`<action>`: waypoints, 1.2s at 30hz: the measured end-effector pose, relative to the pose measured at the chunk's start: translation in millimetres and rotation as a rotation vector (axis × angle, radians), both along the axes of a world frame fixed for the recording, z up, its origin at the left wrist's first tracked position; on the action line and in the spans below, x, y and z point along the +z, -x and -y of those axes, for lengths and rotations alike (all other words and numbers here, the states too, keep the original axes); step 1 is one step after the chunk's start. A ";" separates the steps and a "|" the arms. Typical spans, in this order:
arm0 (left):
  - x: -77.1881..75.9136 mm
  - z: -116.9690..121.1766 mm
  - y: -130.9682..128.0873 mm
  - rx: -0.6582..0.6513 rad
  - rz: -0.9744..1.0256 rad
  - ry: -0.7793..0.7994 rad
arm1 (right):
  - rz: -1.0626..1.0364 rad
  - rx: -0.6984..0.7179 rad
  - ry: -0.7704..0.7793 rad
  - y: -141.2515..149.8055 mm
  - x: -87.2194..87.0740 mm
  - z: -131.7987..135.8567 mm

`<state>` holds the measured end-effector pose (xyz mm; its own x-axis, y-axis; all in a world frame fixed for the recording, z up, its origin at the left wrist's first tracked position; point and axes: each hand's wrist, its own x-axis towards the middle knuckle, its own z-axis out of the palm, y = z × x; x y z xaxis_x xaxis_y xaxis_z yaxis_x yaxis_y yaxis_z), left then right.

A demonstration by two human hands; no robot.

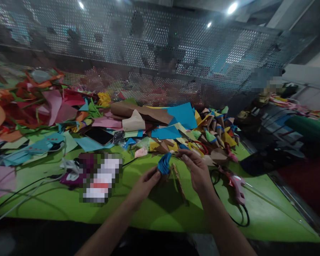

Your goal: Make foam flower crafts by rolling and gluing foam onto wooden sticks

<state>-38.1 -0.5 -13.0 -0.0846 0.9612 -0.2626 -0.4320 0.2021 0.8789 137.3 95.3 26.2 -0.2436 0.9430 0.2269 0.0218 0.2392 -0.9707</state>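
Left hand (149, 176) closed on the blue pleated paper piece (164, 164), thumb and fingers at its lower edge; piece sits above the green table (154, 209), narrow end up, near table centre; right hand (196, 165) beside that narrow end, fingers partly curled; can't tell if it grips anything or touches the pale tip (172, 152).

Progress, my read: pleats look formed and the piece keeps its shape, so the folding seems mostly done; whether the tip is fixed, can't tell; thin stick (179, 185) lies between the hands, looks unattached to the piece; pink glue gun (238, 186) is out of hand, to the right; paper cones (214, 124) heaped behind it look like made-up pieces; this one isn't among them yet; flat blue sheets (185, 115) are spare stock, I'd guess.
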 end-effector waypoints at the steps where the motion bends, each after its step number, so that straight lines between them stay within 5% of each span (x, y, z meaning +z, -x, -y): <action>1: -0.2 -0.8 1.0 0.044 -0.026 0.000 | 0.059 -0.030 -0.020 -2.6 -0.2 -2.4; 6: 2.9 -5.1 8.6 0.166 -0.185 -0.093 | 0.294 -0.068 -0.064 -22.5 0.8 6.9; 11: 4.3 -8.8 11.1 0.179 -0.301 -0.120 | 0.813 0.032 -0.239 -37.2 -7.6 43.5; 15: 3.8 -10.3 9.2 0.161 -0.364 -0.139 | 1.035 0.053 -0.266 -43.0 -21.0 56.6; 23: 0.5 -0.2 6.1 0.094 -0.420 -0.127 | 1.176 -0.123 -0.378 -69.4 -17.2 35.8; 28: -0.4 3.9 3.2 0.081 -0.505 -0.141 | 1.191 0.002 -0.555 -36.2 -5.7 19.7; 32: -2.7 4.6 4.6 0.110 -0.563 -0.143 | 1.223 0.088 -0.561 -4.9 -5.1 10.7; 36: -5.6 6.2 10.0 0.159 -0.588 -0.156 | 1.202 0.133 -0.520 -3.2 -2.8 14.8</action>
<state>-48.1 -6.7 -18.6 -0.3170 0.9483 0.0133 0.1186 0.0257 0.9926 140.5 80.5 23.4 -0.6300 0.7654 0.1314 0.7491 0.6436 -0.1570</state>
